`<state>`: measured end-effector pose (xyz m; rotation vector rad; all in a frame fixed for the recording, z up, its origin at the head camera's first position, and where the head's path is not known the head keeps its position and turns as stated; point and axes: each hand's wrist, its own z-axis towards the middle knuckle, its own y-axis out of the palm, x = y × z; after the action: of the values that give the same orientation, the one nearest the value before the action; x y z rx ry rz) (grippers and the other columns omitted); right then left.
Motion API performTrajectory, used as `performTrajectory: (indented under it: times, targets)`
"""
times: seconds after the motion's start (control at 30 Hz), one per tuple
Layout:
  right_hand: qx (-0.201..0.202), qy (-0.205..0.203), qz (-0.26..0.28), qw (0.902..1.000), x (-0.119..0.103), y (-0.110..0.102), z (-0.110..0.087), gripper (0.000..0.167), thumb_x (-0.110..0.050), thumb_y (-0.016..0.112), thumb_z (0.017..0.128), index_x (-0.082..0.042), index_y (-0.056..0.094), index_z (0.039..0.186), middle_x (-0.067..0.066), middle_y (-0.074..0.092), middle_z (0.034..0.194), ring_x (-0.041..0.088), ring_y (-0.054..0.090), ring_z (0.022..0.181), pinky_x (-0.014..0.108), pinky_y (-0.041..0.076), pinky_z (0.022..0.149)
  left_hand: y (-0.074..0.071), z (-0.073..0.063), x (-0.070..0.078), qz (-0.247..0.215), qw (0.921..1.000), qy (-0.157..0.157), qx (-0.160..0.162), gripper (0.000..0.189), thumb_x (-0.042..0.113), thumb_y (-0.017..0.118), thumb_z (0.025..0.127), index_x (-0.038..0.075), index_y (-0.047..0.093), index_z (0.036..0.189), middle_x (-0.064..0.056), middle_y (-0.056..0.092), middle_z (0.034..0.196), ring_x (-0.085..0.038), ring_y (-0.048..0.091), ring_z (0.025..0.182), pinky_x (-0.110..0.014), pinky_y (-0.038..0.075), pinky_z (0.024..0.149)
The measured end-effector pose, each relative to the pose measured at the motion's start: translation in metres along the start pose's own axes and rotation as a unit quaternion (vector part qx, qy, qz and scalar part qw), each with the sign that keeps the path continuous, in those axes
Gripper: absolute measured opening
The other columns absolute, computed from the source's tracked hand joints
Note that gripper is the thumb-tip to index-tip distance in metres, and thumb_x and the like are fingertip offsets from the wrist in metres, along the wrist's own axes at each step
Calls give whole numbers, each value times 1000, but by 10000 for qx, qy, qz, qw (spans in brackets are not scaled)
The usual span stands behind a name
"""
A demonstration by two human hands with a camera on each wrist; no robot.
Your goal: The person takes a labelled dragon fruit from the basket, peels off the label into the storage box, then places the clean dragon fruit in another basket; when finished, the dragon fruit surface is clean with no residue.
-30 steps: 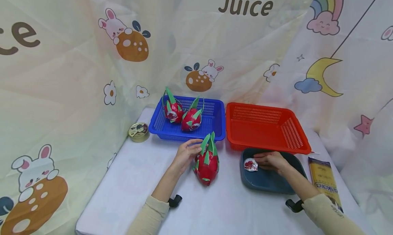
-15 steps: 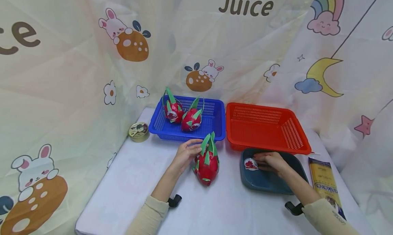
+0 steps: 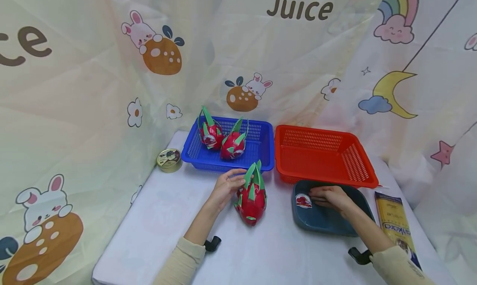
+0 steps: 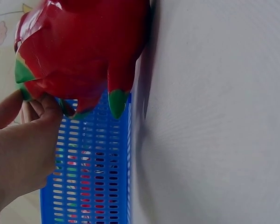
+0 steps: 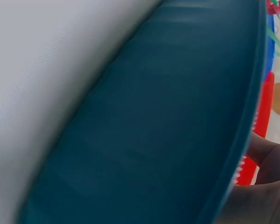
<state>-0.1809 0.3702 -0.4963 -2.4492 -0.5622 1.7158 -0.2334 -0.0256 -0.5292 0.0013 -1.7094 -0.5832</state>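
One white-covered table (image 3: 287,252) is being shared by a red basket (image 3: 309,161), a narrower blue basket (image 3: 257,146) and a dark blue tray (image 3: 324,219). Just in front of the blue basket, a glossy red dragon fruit (image 3: 251,204) is being borne by the table, its green leaves (image 3: 249,174) pointing towards that basket. By its shine it is being judged light, fairly firm and somewhat slippery, its leaves likely bendable; it would best be grasped round its broad middle. Its upper left side is being held by the left hand (image 3: 227,186), drawn narrow beside the leaves. Inside the tray, the right hand (image 3: 331,197) is being held low; whether anything is being pinched cannot be told. Right by its fingertips, a small printed label (image 3: 303,201) is being displayed, probably thin and flimsy, perhaps sticky, and best lifted by its edge.
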Motion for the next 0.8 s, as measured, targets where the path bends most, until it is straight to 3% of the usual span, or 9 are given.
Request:
performTrajectory:
  times: [0.17,0.4,0.8]
  targets:
    - [-110,-90,4,9999,-12,5,-7,44,-13,45,112,18,50,142,31,62,137,39,64,126,43,56,100,-1,0,-1,-75,9999,65,-27,49,7,68,99,-5,52,144,-15,73,128,-27,68,124,-36,53,106]
    - [-229,-355,-132,9990,-44,20,-14,45,-21,54,109,11,56,142,26,67,132,38,67,122,47,53,103,-1,-2,-1,-147,9998,82,-53,44,5,68,100,-2,56,141,-18,72,128,-27,68,124,-40,50,110]
    - [-510,-621,-266,9964,-82,63,5,44,-25,63,106,3,62,140,20,71,129,33,70,119,53,52,105,-1,-1,-1,-133,9998,124,-51,48,6,67,100,-6,52,144,-17,73,127,-26,68,123,-37,52,107]
